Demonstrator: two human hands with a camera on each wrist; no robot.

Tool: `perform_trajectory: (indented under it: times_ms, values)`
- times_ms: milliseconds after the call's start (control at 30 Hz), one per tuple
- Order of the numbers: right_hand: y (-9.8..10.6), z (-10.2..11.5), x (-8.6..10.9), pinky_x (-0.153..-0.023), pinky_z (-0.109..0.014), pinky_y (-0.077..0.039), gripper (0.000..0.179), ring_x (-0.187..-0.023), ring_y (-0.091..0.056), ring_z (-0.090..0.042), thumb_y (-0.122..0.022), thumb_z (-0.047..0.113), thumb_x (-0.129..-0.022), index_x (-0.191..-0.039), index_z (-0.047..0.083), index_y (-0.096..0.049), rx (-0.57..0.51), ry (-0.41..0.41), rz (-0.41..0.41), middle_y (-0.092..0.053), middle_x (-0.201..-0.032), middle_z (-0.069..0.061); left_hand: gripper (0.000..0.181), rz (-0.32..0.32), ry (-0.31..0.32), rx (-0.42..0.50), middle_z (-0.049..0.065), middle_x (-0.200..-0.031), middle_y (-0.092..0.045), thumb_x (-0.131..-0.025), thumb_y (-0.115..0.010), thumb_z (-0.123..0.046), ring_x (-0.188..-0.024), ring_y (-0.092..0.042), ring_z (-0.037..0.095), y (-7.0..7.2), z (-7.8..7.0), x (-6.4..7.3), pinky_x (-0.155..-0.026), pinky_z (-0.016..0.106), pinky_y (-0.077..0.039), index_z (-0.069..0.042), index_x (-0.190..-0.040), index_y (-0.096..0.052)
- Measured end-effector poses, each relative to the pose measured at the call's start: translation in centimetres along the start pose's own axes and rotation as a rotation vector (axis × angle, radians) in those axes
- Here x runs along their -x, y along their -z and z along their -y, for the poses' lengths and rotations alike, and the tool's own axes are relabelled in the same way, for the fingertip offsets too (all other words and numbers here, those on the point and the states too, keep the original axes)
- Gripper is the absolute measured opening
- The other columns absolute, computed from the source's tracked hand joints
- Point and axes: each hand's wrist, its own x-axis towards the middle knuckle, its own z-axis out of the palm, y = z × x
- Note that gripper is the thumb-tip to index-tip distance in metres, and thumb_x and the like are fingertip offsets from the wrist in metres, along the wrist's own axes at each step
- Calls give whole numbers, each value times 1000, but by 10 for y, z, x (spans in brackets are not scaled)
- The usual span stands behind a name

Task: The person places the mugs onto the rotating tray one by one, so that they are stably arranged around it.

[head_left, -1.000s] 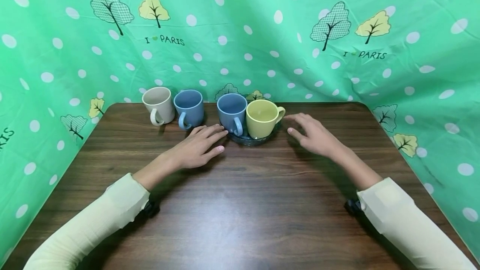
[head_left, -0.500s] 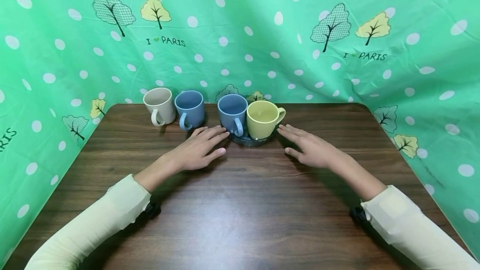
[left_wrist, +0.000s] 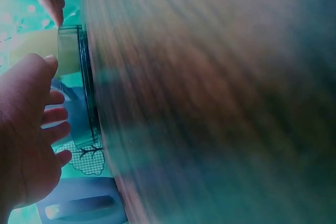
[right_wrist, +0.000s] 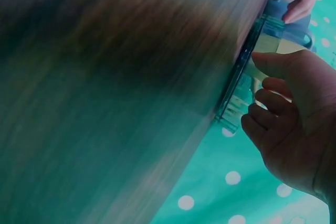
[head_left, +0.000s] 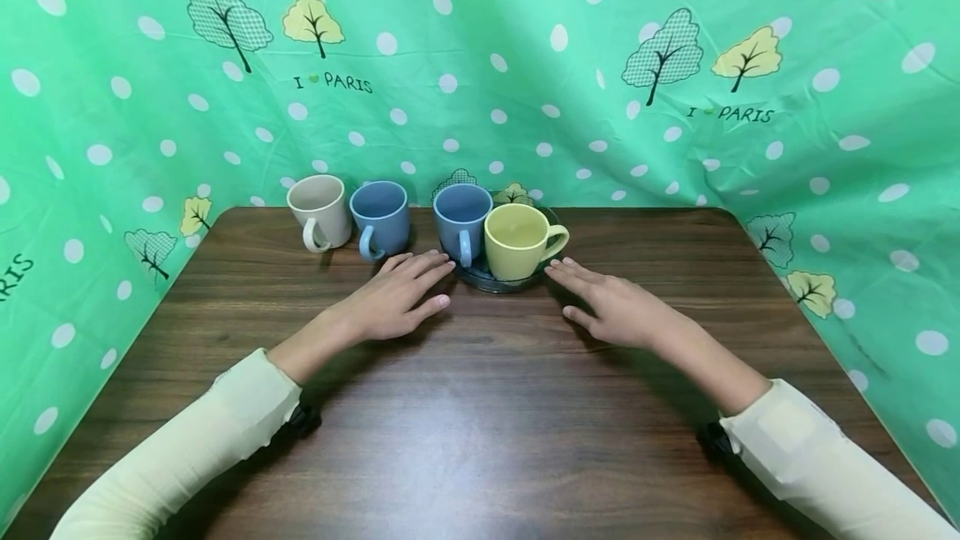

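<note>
A round clear-glass tray (head_left: 495,286) sits on the table, bearing a blue mug (head_left: 454,232) on its left and a yellow mug (head_left: 513,252) on its right. The blue mug's handle faces me; the yellow one's points right. My left hand (head_left: 393,298) lies beside the tray with fingers extended, their tips right at its left rim. On the opposite side, my right hand (head_left: 622,307) reaches in, fingertips at the right rim below the yellow handle. Both thumbs stand apart from the fingers. In the right wrist view the tray's raised glass wall (right_wrist: 233,114) shows beside the fingers.
Left of the tray stand a second blue mug (head_left: 380,219) and a grey-white mug (head_left: 321,211), close together near the table's back edge. A green dotted cloth (head_left: 487,90) hangs behind the brown wooden table (head_left: 465,423).
The tray has turned a little: the yellow mug has shifted left and nearer, the blue mug slightly back. My right hand has moved nearer and left, to the rim. My left hand has barely moved.
</note>
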Motion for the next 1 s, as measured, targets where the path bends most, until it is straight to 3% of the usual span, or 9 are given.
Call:
perform_trajectory:
  times_ms: [300,733,1000]
  values:
    - [-3,16,1,-122,-67,-52,67,-165,-45,-43,-67,20,-115,-175,8,-40,3,41,16,-40,-180,-22,63,1,-12,-16,18,-178,-46,-119,-54,-42,-169,-40,41,1,-5,2,-136,69,-32,-6,-170,-49]
    - [-8,38,-3,-126,-64,-50,71,-169,-41,-37,-69,25,-114,-177,12,-38,-29,90,65,-36,-184,-12,63,9,-53,-22,15,-179,-47,-119,-54,-41,-170,-39,39,1,-17,1,-137,69,-31,-7,-171,-48]
    - [-6,40,-4,-128,-63,-48,70,-168,-42,-36,-67,28,-115,-177,14,-38,-55,112,100,-36,-184,-13,63,34,-43,-17,13,-180,-46,-120,-54,-43,-171,-37,38,5,-22,1,-138,68,-29,-8,-172,-47]
